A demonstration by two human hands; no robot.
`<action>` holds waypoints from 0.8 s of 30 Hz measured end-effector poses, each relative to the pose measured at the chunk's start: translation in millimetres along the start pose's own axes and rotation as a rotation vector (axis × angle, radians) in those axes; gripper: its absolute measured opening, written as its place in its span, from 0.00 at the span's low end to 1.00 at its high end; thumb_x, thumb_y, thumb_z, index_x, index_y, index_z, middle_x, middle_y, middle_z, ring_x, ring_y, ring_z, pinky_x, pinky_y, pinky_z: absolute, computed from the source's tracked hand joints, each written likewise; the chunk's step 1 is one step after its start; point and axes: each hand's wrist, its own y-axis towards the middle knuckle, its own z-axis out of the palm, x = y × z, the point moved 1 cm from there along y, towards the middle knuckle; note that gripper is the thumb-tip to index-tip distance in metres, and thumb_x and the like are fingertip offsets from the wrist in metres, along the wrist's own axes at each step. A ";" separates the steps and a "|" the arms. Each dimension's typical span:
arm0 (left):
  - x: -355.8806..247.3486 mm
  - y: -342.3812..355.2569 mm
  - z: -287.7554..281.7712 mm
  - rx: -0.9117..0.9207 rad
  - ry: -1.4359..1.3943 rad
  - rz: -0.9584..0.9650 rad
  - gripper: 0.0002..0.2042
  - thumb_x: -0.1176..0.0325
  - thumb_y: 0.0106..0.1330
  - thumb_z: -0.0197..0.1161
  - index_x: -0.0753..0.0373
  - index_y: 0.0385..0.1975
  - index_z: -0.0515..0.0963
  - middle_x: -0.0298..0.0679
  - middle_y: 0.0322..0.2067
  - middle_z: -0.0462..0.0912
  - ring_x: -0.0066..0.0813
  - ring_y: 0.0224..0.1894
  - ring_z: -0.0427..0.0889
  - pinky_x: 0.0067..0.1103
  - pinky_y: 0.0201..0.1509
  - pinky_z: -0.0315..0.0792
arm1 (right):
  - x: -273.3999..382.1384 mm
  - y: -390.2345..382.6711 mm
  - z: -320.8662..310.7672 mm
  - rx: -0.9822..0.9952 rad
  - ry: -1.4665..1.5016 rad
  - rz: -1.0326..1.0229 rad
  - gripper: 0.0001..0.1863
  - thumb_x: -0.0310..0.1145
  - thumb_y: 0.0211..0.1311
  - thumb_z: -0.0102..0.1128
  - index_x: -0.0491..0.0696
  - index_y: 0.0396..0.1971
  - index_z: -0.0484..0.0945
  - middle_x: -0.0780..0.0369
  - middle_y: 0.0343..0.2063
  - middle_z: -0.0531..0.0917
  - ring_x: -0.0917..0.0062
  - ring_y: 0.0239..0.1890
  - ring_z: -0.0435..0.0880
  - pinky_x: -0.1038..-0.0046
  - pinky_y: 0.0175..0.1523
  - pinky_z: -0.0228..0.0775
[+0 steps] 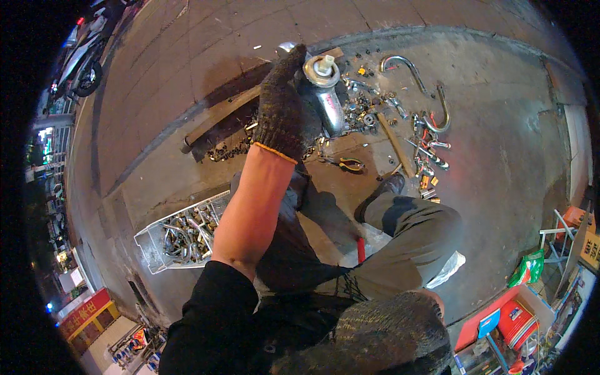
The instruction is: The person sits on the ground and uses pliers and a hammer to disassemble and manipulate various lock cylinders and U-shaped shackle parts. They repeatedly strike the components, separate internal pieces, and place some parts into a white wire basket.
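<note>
My left hand (281,94), in a dark knitted glove, is raised with its fingers closed on a chrome faucet body (329,109); a white fitting (325,64) sits in its open top. The hand hides part of the metal. My right hand (390,328), also gloved, is low at the bottom right near my lap, its fingertips unclear. Loose metal fittings (367,115) lie behind the faucet, with two curved chrome spouts (406,62) to the right. Yellow-handled pliers (351,165) rest below it, and wrenches (437,156) lie farther right.
A plastic crate (150,240) of metal parts sits left of my legs (412,231). Wooden bars (219,115) lie on the pavement (137,75). A scooter (84,59) stands at upper left; a green bag (525,269), a metal stand (556,234) and red bins (515,322) are at lower right.
</note>
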 end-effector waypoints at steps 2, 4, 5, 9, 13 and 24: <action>1.1 -2.1 3.3 0.042 0.054 0.027 0.18 0.49 0.68 0.61 0.60 0.40 0.80 0.39 0.33 0.85 0.35 0.36 0.84 0.30 0.41 0.78 | 1.8 -3.5 -0.9 0.008 -0.018 -0.012 0.21 0.38 0.67 0.60 0.44 0.56 0.80 0.63 0.36 0.84 0.81 0.35 0.79 0.75 0.40 0.71; 1.8 -4.7 3.8 0.103 0.061 -0.023 0.17 0.51 0.69 0.60 0.60 0.42 0.79 0.40 0.35 0.85 0.36 0.37 0.83 0.33 0.43 0.78 | 1.5 -6.6 -1.6 0.014 -0.033 -0.019 0.21 0.38 0.67 0.60 0.44 0.56 0.80 0.63 0.37 0.84 0.81 0.36 0.80 0.75 0.41 0.71; 2.0 -5.9 3.5 0.150 0.044 -0.082 0.16 0.53 0.70 0.58 0.60 0.44 0.78 0.41 0.37 0.85 0.37 0.38 0.83 0.35 0.45 0.77 | 0.9 -7.0 -1.4 0.019 -0.041 -0.021 0.21 0.38 0.67 0.60 0.44 0.56 0.80 0.63 0.37 0.84 0.81 0.36 0.80 0.75 0.41 0.72; 1.8 -6.7 1.1 0.065 0.045 0.016 0.13 0.56 0.72 0.57 0.57 0.45 0.78 0.40 0.39 0.85 0.38 0.39 0.83 0.37 0.46 0.78 | 4.9 -7.7 -0.2 0.055 -0.067 -0.034 0.21 0.38 0.67 0.60 0.43 0.55 0.81 0.62 0.38 0.85 0.80 0.37 0.80 0.75 0.43 0.72; -1.9 -7.2 -1.4 0.067 0.000 0.030 0.11 0.56 0.71 0.59 0.55 0.44 0.77 0.39 0.39 0.85 0.37 0.39 0.84 0.38 0.43 0.79 | 15.1 -5.3 0.8 0.095 -0.085 -0.027 0.21 0.38 0.67 0.60 0.43 0.55 0.81 0.61 0.39 0.85 0.80 0.38 0.81 0.74 0.44 0.73; -24.6 -8.0 -24.5 0.078 -0.021 0.122 0.12 0.58 0.68 0.64 0.57 0.44 0.77 0.38 0.36 0.83 0.36 0.40 0.84 0.37 0.47 0.80 | 21.1 2.9 -9.9 0.242 -0.114 -0.023 0.21 0.38 0.66 0.60 0.42 0.54 0.81 0.59 0.42 0.87 0.79 0.41 0.83 0.73 0.48 0.75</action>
